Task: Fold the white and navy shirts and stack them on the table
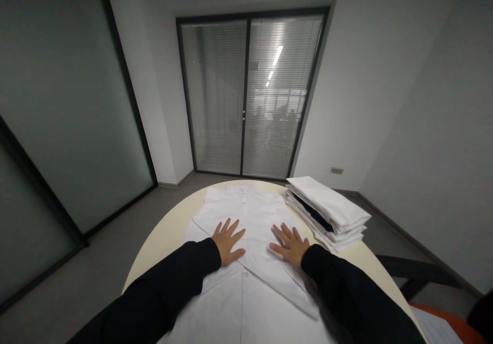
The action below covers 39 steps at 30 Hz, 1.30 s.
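Note:
A white button-front garment [242, 303] lies spread out with its collar toward the far edge of the round table [154, 254]. Its sleeves are laid across the front, one crossing diagonally below my hands. My left hand [228, 241] rests flat on the left side of the garment, fingers spread. On the right side, my right hand [290, 245] also lies palm down with its fingers apart. Neither hand grips the cloth. The garment's lower end runs out of view at the bottom.
A stack of folded white cloth [327, 208], with one dark layer inside, sits at the table's right edge. Beyond stand a glass door with blinds [215, 102] and a frosted glass partition [69, 102]. Something orange [458, 326] with white paper or cloth on it shows at lower right.

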### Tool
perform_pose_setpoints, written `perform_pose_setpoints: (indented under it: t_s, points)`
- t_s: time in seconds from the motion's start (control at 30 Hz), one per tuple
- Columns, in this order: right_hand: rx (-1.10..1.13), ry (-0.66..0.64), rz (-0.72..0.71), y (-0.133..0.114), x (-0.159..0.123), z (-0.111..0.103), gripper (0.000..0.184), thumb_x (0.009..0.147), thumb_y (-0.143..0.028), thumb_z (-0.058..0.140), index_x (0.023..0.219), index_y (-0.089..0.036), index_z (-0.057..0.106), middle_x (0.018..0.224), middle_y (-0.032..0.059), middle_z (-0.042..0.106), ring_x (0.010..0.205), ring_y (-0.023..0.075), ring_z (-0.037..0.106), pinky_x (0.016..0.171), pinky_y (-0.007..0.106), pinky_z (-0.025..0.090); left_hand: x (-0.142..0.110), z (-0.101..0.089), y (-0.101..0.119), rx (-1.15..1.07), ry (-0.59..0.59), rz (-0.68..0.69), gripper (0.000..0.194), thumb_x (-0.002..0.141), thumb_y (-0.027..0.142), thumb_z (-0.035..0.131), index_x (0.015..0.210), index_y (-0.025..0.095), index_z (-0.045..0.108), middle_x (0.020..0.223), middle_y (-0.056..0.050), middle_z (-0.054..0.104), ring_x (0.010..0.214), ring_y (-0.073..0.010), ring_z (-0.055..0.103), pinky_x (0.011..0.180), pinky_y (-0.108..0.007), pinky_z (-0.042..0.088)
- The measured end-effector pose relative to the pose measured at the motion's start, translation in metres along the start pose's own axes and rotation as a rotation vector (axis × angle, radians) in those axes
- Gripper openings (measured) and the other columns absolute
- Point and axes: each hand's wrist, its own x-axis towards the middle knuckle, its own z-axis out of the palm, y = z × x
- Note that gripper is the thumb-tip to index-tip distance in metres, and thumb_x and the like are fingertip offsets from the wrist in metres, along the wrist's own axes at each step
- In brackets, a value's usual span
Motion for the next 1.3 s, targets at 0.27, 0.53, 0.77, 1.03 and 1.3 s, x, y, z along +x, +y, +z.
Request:
perform_pose_setpoints:
  t_s: [0.27, 0.53, 0.77, 1.03, 1.3]
  points:
    - [-0.023, 0.104, -0.070, 0.013, 0.011, 0.016, 0.088, 0.077, -0.082, 0.040, 0.151, -0.040, 0.020, 0.162, -0.0013, 0.004, 0.147, 0.0382, -0.004, 0.110, 0.071, 0.001, 0.011, 0.004, 0.023, -0.016, 0.023, 0.008, 0.070, 0.089, 0.069, 0.036, 0.151, 0.039, 0.024, 0.161, -0.006, 0.012, 0.146, -0.0404, 0.006, 0.111, -0.067, 0.008]
    - [0.041, 0.327, -0.022, 0.069, 0.017, -0.006, 0.064, 0.080, -0.046, 0.061, 0.135, -0.015, 0.054, 0.144, 0.0182, 0.047, 0.134, 0.0291, 0.043, 0.109, 0.040, 0.035, 0.023, -0.002, 0.051, -0.079, 0.003, 0.065, 0.070, 0.092, 0.065, 0.031, 0.153, 0.032, 0.023, 0.162, -0.007, 0.008, 0.146, -0.0388, 0.007, 0.114, -0.061, 0.015]
    - [0.089, 0.318, 0.173, 0.089, 0.010, 0.001, 0.028, 0.081, -0.043, 0.061, 0.086, -0.016, 0.069, 0.082, 0.0120, 0.074, 0.082, 0.0269, 0.069, 0.071, 0.034, 0.048, 0.009, 0.009, 0.038, -0.032, 0.001, 0.274, 0.064, 0.089, 0.065, 0.041, 0.148, 0.042, 0.029, 0.161, -0.002, 0.016, 0.146, -0.0402, 0.009, 0.111, -0.068, 0.011]
    - [0.124, 0.483, 0.188, 0.077, 0.015, 0.008, 0.036, 0.085, -0.050, 0.053, 0.094, -0.018, 0.066, 0.088, 0.0111, 0.072, 0.084, 0.0260, 0.067, 0.069, 0.033, 0.045, 0.023, -0.015, 0.060, -0.079, -0.002, 0.204, 0.055, 0.086, 0.060, 0.049, 0.133, 0.033, 0.054, 0.149, -0.008, 0.043, 0.140, -0.0395, 0.030, 0.111, -0.063, 0.021]
    - [0.133, 0.636, 0.057, 0.073, 0.033, 0.008, 0.026, 0.085, -0.028, 0.048, 0.101, -0.016, 0.065, 0.102, 0.0114, 0.068, 0.095, 0.0224, 0.063, 0.085, 0.031, 0.046, 0.020, 0.026, 0.082, -0.094, 0.083, 0.253, 0.069, 0.089, 0.060, 0.045, 0.150, 0.033, 0.027, 0.161, -0.007, 0.015, 0.146, -0.0381, 0.012, 0.114, -0.061, 0.014]
